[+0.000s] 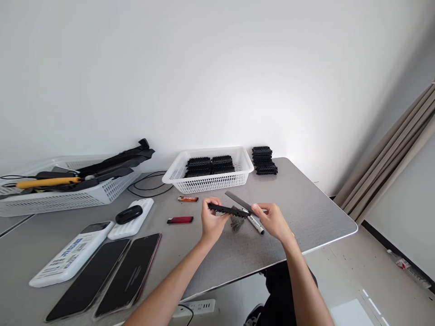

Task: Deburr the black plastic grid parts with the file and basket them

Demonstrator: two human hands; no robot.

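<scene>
Above the grey table [306, 213] I hold a long black toothed plastic strip [228, 209] between both hands. My left hand [211, 222] is closed on its left end, and my right hand [273, 220] pinches its right end. Just under the strip lie a flat grey metal file [237, 199], a white marker pen [255, 223] and a small grey clump [236, 224]. A white mesh basket [207, 182] with stacked black parts [210, 165] stands behind my hands. Another stack of black parts [264, 160] sits on the table to the right of the basket.
Two lighters [180, 220] [187, 198] lie left of my hands. Two dark phones [112, 274], a white power bank [70, 256], a white case with a black pod [129, 214] and a second white basket with tools [68, 188] fill the left side. Curtains hang at the right.
</scene>
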